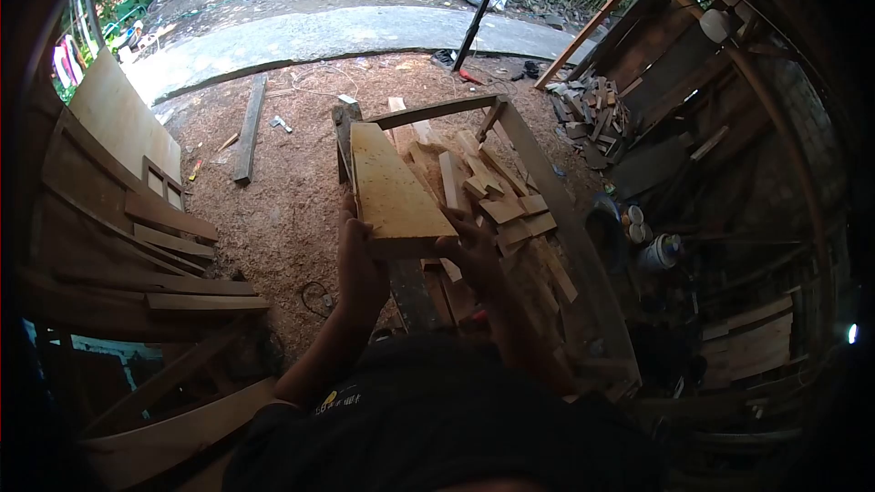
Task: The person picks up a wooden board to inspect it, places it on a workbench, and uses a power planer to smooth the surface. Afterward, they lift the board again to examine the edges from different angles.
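Note:
A pale wooden board [396,187], wider at its near end, lies between my two hands over the left side of a wooden frame bench [583,255]. My left hand [358,251] grips the board's near left edge. At its near right corner, my right hand [472,251] is closed on the same board. The board's far end reaches an upright wooden post [346,118] at the bench's far left corner. Just right of the board, several cut wood pieces [506,210] lie loosely piled inside the frame.
Sawdust covers the ground [283,191], where a long plank [251,132] and a hammer [281,124] lie. Boards [173,287] lean at the left. A scrap wood pile [602,114] and cans [661,252] stand at the right. A dark pole [483,9] rises beyond the bench.

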{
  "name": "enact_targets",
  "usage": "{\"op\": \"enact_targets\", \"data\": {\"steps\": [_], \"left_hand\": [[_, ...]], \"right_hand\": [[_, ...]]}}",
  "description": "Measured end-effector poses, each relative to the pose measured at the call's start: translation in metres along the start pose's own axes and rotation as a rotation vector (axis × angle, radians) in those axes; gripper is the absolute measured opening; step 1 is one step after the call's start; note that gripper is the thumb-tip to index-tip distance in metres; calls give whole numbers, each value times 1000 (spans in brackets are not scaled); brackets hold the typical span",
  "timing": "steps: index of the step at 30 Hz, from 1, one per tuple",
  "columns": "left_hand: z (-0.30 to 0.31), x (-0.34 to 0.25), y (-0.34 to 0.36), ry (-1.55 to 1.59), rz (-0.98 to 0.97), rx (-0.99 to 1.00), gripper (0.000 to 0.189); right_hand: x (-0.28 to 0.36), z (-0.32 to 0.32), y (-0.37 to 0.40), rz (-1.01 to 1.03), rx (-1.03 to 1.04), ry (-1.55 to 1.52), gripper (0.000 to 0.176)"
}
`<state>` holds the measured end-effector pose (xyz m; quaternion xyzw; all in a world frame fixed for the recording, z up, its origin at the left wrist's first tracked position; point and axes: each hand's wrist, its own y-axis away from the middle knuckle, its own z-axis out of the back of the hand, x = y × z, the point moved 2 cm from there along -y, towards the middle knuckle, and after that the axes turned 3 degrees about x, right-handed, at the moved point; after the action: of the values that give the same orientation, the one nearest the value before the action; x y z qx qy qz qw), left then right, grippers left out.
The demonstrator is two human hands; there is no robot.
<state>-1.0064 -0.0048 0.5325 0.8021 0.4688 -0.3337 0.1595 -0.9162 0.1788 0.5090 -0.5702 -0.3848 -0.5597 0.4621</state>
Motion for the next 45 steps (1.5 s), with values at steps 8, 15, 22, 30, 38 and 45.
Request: {"op": "enact_targets", "data": {"steps": [8, 15, 22, 30, 38, 45], "left_hand": [[6, -9, 8, 102, -44, -96, 69], [30, 6, 22, -493, -146, 33, 71], [23, -12, -12, -118, -177, -52, 74], [20, -12, -28, -208, -322, -97, 71], [12, -15, -37, -306, -363, -195, 53], [20, -13, -36, -289, -442, -87, 47]], "right_hand": [[22, -24, 0, -16, 64, -150, 81], [16, -24, 8, 54, 56, -212, 85], [-6, -29, -37, 116, -20, -223, 78], [31, -37, -59, 72, -147, -49, 64], [49, -40, -67, 144, -256, -113, 47], [34, -35, -77, 237, -304, -150, 28]]}}
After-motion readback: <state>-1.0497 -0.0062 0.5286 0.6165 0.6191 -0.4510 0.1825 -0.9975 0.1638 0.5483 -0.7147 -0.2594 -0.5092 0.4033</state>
